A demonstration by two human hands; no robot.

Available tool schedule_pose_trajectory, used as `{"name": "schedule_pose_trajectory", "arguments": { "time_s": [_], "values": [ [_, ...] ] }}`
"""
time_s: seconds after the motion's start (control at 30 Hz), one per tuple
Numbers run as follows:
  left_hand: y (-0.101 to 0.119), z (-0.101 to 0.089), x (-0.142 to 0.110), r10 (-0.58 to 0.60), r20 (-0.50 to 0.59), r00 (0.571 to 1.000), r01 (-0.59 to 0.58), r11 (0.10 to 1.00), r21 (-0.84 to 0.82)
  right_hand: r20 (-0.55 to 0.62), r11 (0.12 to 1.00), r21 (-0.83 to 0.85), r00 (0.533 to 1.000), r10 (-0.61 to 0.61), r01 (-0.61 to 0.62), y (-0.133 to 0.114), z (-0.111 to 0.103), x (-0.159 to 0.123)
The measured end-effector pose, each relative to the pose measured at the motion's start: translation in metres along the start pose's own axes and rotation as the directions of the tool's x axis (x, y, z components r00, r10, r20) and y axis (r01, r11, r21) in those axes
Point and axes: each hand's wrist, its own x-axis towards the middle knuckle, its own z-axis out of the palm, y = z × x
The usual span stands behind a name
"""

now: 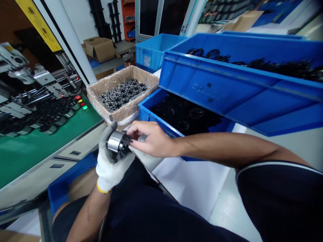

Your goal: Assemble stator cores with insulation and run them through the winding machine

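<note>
My left hand, in a white glove with a grey palm side and a yellow cuff edge, is wrapped around a silver metal motor stator. A black plastic end piece with prongs sits at the stator's right end. Bare and closed in a pinch, my right hand has its fingertips at that black piece. The fingers partly hide where they meet it, so I cannot tell how firmly it is seated. Both hands are just in front of a plastic-lined carton.
Several stators fill the carton. To the right, a large blue crate of black parts stands above a lower blue crate of black parts. On the left, a green bench carries a machine, rows of stators and push buttons.
</note>
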Motion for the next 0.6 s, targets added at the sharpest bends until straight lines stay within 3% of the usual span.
{"name": "schedule_pose_trajectory", "arguments": {
  "time_s": [0.07, 0.13, 0.2, 0.3, 0.4, 0.6],
  "values": [
    [0.0042, -0.0022, 0.0022, -0.104, 0.061, 0.993, 0.101, 0.994, 0.044, -0.004, 0.981, -0.111, 0.987, -0.159, 0.158, 0.0040, -0.0012, 0.0001],
    [0.0067, -0.0057, 0.0058, -0.192, 0.080, 0.978, 0.188, 0.981, 0.052, 0.033, 0.877, -0.294, 0.921, -0.387, 0.379, 0.0070, -0.0030, 0.0015],
    [0.0057, -0.0076, 0.0086, -0.213, 0.067, 0.975, 0.211, 0.977, 0.042, 0.083, 0.783, -0.394, 0.867, -0.492, 0.482, 0.0079, -0.0045, 0.0033],
    [0.0012, -0.0053, 0.0090, -0.034, -0.027, 0.999, 0.035, 0.999, 0.029, 0.059, 0.851, -0.310, 0.902, -0.427, 0.423, 0.0063, -0.0045, 0.0049],
    [0.0014, -0.0001, 0.0069, 0.129, -0.072, 0.989, -0.127, 0.991, 0.031, 0.034, 0.899, -0.198, 0.919, -0.393, 0.391, 0.0049, -0.0025, 0.0041],
    [0.0051, -0.0015, 0.0029, 0.019, -0.039, 0.999, -0.016, 0.997, 0.077, 0.033, 0.858, -0.261, 0.892, -0.450, 0.443, 0.0057, -0.0044, 0.0057]
  ]
}}
